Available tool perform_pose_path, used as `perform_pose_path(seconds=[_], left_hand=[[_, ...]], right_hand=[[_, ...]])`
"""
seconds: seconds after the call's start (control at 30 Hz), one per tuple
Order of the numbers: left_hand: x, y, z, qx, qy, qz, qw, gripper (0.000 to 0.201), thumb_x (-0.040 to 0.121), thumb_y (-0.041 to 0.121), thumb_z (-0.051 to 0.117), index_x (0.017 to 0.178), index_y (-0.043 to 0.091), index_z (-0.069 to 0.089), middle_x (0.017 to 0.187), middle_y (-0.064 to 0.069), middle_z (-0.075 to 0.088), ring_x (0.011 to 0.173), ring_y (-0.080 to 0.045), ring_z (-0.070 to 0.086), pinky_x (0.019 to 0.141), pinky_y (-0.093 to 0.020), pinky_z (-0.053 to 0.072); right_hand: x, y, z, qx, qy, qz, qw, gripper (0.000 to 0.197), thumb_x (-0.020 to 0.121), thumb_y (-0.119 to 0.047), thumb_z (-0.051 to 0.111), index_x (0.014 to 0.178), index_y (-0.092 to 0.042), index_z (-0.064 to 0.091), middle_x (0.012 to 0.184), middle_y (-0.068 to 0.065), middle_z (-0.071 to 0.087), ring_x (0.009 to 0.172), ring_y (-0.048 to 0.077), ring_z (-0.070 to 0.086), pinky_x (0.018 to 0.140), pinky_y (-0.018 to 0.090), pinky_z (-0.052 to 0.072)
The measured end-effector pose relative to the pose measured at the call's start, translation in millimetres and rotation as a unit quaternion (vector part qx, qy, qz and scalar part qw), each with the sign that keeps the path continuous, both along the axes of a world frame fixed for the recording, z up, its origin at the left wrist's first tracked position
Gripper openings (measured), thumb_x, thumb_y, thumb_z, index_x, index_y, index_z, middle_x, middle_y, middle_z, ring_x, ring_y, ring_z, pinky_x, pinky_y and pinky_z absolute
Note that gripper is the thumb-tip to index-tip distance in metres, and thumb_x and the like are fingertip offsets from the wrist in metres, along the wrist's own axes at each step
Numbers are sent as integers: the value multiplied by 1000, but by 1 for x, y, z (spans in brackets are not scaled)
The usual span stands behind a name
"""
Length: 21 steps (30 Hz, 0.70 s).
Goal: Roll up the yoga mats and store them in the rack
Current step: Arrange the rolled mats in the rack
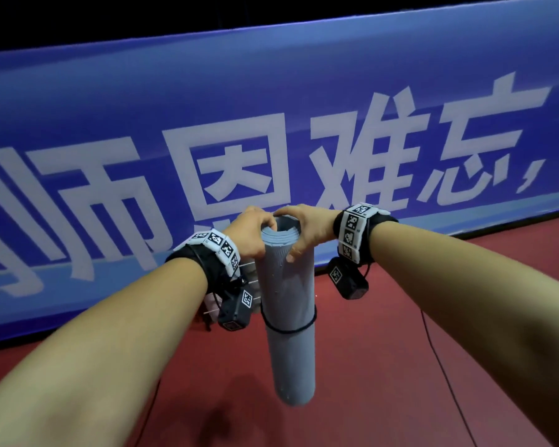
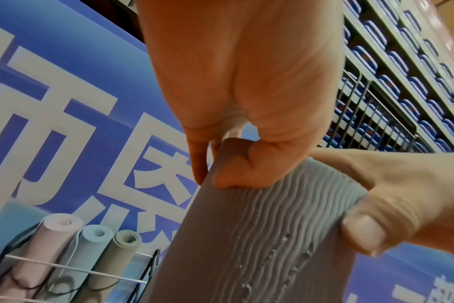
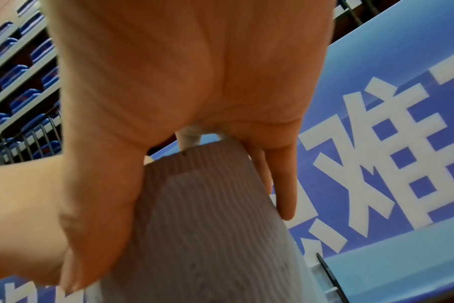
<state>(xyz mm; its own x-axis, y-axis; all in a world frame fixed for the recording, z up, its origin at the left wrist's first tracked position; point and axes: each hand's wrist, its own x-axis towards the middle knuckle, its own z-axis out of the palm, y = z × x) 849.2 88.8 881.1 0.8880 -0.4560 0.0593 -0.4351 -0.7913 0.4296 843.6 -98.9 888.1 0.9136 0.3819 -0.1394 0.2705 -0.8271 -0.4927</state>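
Mat [image 1: 288,285] upright before banner [image 1: 336,101] reading "难忘".

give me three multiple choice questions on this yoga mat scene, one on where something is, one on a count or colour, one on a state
1. Where do both hands grip the grey rolled mat?
A. at its top end
B. at its middle
C. at its bottom end

2. How many rolled mats already stand in the rack?
A. one
B. three
C. five

3. How is the grey rolled mat kept from unrolling?
A. it is loose
B. it is taped
C. a black cord is looped round it

Answers:
1. A: the left hand and the right hand both close round the top rim in the head view.
2. B: the left wrist view shows a pink, a light blue and a grey-green roll side by side.
3. C: the cord circles the roll near its middle.
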Motion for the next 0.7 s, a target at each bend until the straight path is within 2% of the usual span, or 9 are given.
perform_pose_path(seconds=[0.07, 0.13, 0.2, 0.27, 0.37, 0.5, 0.6, 0.7], left_hand=[[33, -5, 7, -22, 0, 7, 1000, 36, 63, -12, 67, 88, 13, 63, 86, -1, 57, 75, -20, 56, 52, -26, 46], [71, -8, 10, -34, 2, 21, 999, 37, 65, -13, 64, 87, 16, 61, 75, 3, 56, 62, -15, 52, 44, -18, 38], [109, -10, 10, -55, 3, 37, 998, 39, 65, -13, 62, 86, 20, 60, 75, 3, 58, 59, -13, 52, 43, -21, 41], [151, -13, 11, -84, 0, 43, 996, 42, 65, -14, 61, 85, 22, 59, 79, 3, 59, 64, -15, 54, 46, -23, 44], [213, -18, 8, -100, -9, 32, 994, 39, 68, -16, 59, 91, 16, 61, 83, 2, 58, 65, -10, 51, 44, -12, 38], [319, -16, 2, -119, -27, 20, 992, 37, 69, -12, 58, 87, 20, 60, 101, -5, 57, 75, -17, 56, 50, -18, 40], [397, -10, -4, -122, -41, -1, 992, 39, 68, -7, 59, 83, 29, 57, 115, -9, 53, 93, -23, 58, 69, -22, 43], [465, -1, -7, -119, -45, -7, 992, 39, 68, -10, 58, 85, 26, 57, 117, -9, 52, 103, -25, 56, 81, -24, 42]], right_hand=[[37, -4, 8, 15, -22, 0, 1000, 110, 59, -35, 93, 150, -22, 34, 134, -4, 45, 117, 17, 52, 92, 34, 52], [74, -7, 13, 28, -44, 5, 999, 103, 63, -30, 92, 149, -18, 37, 130, -4, 48, 116, 12, 50, 88, 23, 41], [110, -11, 16, 37, -56, 2, 998, 98, 65, -30, 91, 148, -18, 40, 127, -6, 50, 116, 10, 49, 88, 20, 35], [150, -15, 17, 47, -72, -3, 996, 97, 65, -32, 90, 147, -18, 42, 136, -1, 52, 123, 15, 49, 92, 20, 35], [208, -19, 11, 68, -98, -20, 993, 95, 65, -31, 90, 147, -16, 43, 141, 2, 51, 127, 16, 48, 94, 20, 33], [303, -15, 5, 86, -125, -49, 987, 95, 62, -33, 91, 144, -16, 47, 139, 2, 53, 126, 17, 50, 97, 23, 37], [374, -8, -1, 91, -137, -64, 984, 98, 60, -33, 92, 144, -16, 46, 138, 4, 52, 125, 18, 50, 100, 24, 37], [436, 4, -4, 92, -142, -79, 982, 100, 58, -32, 93, 144, -17, 46, 133, 3, 51, 122, 18, 50, 95, 23, 37]])
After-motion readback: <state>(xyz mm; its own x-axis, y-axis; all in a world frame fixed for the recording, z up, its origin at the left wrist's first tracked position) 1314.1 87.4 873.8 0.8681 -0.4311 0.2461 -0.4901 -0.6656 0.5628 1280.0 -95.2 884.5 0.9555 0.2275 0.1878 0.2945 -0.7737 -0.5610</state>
